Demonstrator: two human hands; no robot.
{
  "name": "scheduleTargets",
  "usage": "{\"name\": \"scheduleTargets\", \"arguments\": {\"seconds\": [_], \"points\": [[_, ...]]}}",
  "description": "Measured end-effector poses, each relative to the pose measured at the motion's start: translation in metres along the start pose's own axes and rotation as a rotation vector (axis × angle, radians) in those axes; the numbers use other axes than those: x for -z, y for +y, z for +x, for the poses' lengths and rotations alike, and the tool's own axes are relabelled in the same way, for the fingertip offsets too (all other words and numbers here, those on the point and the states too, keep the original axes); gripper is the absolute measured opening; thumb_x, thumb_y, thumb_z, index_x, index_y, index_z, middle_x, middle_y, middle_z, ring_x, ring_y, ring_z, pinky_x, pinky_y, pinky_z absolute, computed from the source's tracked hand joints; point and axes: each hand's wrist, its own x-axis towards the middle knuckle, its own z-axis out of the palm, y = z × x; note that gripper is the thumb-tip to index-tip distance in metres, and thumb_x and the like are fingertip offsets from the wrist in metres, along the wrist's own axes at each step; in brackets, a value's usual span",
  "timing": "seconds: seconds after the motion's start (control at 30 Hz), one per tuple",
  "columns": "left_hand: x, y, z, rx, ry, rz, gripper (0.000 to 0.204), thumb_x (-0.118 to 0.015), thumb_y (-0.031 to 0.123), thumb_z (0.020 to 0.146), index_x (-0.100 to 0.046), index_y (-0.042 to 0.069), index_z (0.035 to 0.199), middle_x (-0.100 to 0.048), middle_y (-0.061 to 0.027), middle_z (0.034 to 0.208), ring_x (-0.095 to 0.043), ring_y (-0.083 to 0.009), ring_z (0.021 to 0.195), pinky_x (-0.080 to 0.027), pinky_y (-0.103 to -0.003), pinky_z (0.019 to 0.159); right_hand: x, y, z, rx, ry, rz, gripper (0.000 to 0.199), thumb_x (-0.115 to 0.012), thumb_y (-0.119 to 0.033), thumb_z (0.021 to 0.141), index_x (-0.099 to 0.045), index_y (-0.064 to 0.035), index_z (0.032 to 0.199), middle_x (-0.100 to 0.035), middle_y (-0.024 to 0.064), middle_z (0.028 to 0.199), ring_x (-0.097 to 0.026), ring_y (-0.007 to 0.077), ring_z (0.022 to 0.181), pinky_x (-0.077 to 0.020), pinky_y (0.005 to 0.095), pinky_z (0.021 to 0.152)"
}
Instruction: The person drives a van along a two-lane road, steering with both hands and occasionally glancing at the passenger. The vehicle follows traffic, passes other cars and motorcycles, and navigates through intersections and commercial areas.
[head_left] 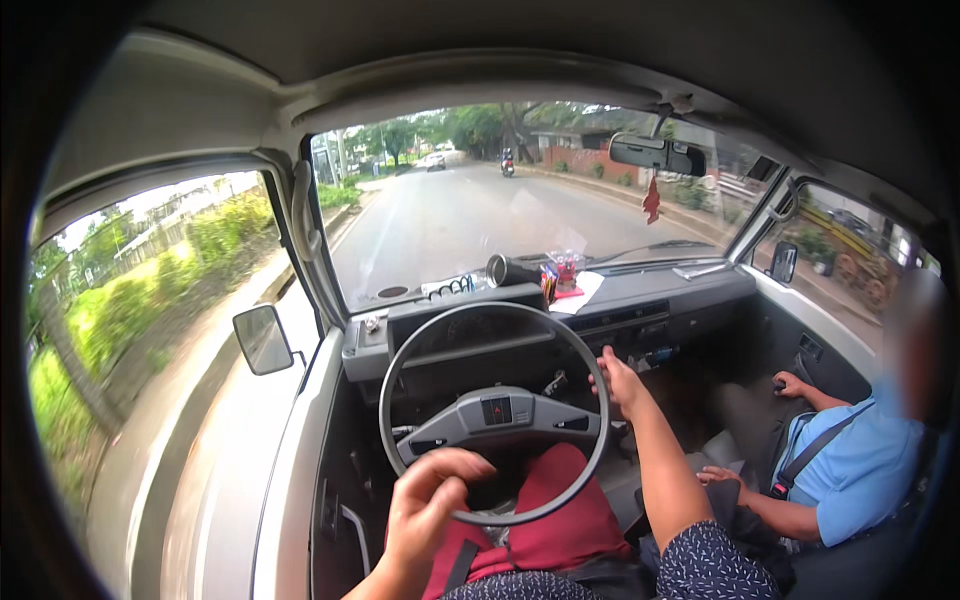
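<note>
A grey steering wheel [392,372] stands in front of me, with a wide centre spoke and a dark pad in its middle. At its lower left rim is my left hand [428,492], fingers loosely curled over toward the inside of the wheel and thumb beneath them; the hand hides that stretch of rim. My right hand [622,384] holds the right side of the rim, thumb pointing up and fingers wrapped round it. My right arm is stretched forward, while the left is bent close to my lap. Red trousers [560,500] cover my legs under the wheel.
On the dashboard [640,300] lie a black cylinder [510,270], a clear container with red items [567,265] and white paper [590,290]. A passenger in a blue shirt [865,465] sits at right, belted. Through the windscreen, a motorcycle [507,163] and a white car [432,161] are ahead on the road.
</note>
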Motion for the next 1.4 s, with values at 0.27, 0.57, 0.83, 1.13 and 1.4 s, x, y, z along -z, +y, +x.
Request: {"name": "scheduleTargets", "arguments": {"seconds": [0.27,0.57,0.83,1.13,1.4], "points": [[-0.102,0.069,-0.038,-0.464,-1.048,-0.447,0.054,-0.057,0.052,0.104,-0.065,0.006,0.077,-0.065,-0.0126,0.079,-0.067,-0.0321,0.072,-0.052,-0.044,0.064,-0.049,-0.044,-0.034,0.151,0.255,-0.841,0.059,-0.058,-0.05,0.1,-0.052,-0.0034,0.136,-0.07,0.0264,0.121,-0.066,0.0458,0.117,-0.0517,0.0537,0.098],[-0.112,0.065,-0.056,-0.359,-1.119,-0.381,0.051,-0.067,0.06,0.096,-0.075,0.01,0.092,-0.066,-0.0125,0.089,-0.067,-0.0342,0.082,-0.051,-0.043,0.071,-0.047,-0.049,-0.04,0.188,0.269,-0.878,0.051,-0.057,-0.048,0.101,-0.053,-0.0036,0.125,-0.07,0.0292,0.118,-0.067,0.0461,0.114,-0.053,0.0558,0.096],[-0.107,0.083,-0.047,-0.221,-1.198,-0.289,0.057,-0.063,0.065,0.095,-0.067,0.011,0.077,-0.062,-0.0044,0.076,-0.061,-0.0278,0.066,-0.046,-0.043,0.064,-0.046,-0.049,-0.032,0.218,0.272,-0.85,0.047,-0.058,-0.047,0.1,-0.055,-0.0041,0.119,-0.072,0.028,0.109,-0.069,0.0478,0.107,-0.0541,0.0579,0.092],[-0.11,0.083,-0.019,-0.348,-1.389,-0.23,0.062,-0.059,0.069,0.096,-0.063,0.012,0.073,-0.057,-0.0017,0.069,-0.059,-0.0245,0.063,-0.043,-0.043,0.06,-0.045,-0.045,-0.026,0.285,0.263,-0.841,0.042,-0.058,-0.043,0.101,-0.055,-0.0027,0.113,-0.074,0.0269,0.101,-0.072,0.0458,0.1,-0.0567,0.0561,0.086],[-0.078,0.04,-0.014,-0.171,-1.284,-0.451,0.061,-0.052,0.053,0.106,-0.058,0.006,0.066,-0.062,-0.0093,0.065,-0.059,-0.0255,0.052,-0.043,-0.04,0.048,-0.044,-0.048,-0.026,0.311,0.287,-0.842,0.042,-0.059,-0.043,0.101,-0.056,-0.0028,0.113,-0.074,0.0277,0.1,-0.072,0.0467,0.099,-0.057,0.0566,0.086]]}}
